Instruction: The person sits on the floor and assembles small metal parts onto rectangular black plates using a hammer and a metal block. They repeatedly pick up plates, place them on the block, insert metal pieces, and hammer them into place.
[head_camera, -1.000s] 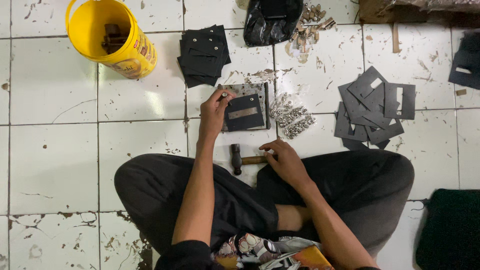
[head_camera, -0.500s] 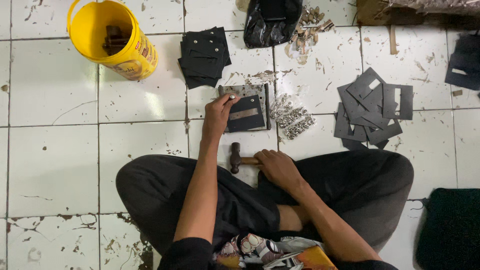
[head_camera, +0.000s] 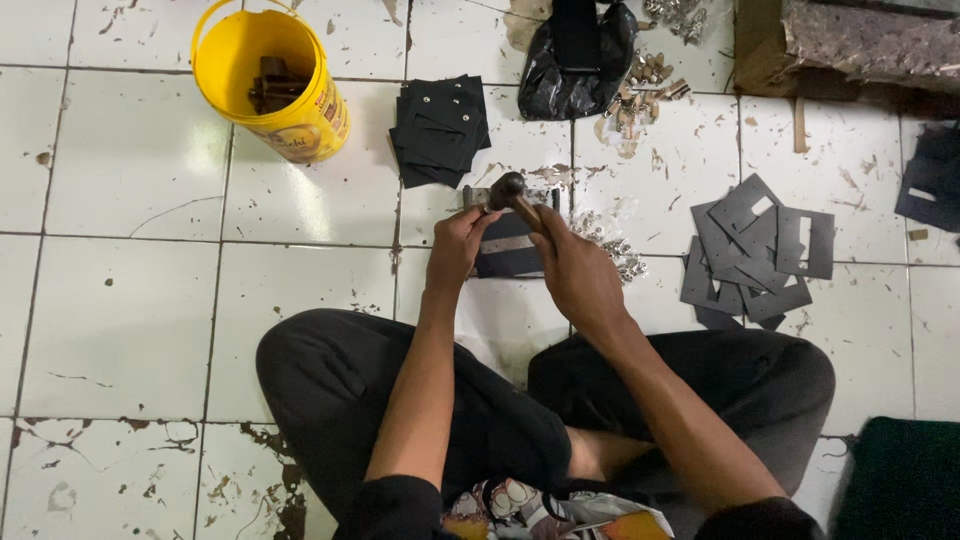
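I sit cross-legged on a white tiled floor. My right hand (head_camera: 572, 262) grips a small hammer (head_camera: 508, 190) by its wooden handle, with the head raised over a dark flat piece (head_camera: 508, 252) lying on a metal block. My left hand (head_camera: 457, 243) pinches the left edge of that dark piece and steadies it. A small heap of shiny metal fasteners (head_camera: 612, 245) lies just right of the piece.
A yellow bucket (head_camera: 283, 90) with dark parts inside stands at the upper left. Beside it lies a stack of black plates (head_camera: 438, 128). Grey cut-out plates (head_camera: 760, 250) are spread at the right. A black bag (head_camera: 575, 55) and loose metal bits sit at the top.
My right hand picked the hammer up off the floor between my knees and brought its head above the dark piece. My left hand stayed on the piece.
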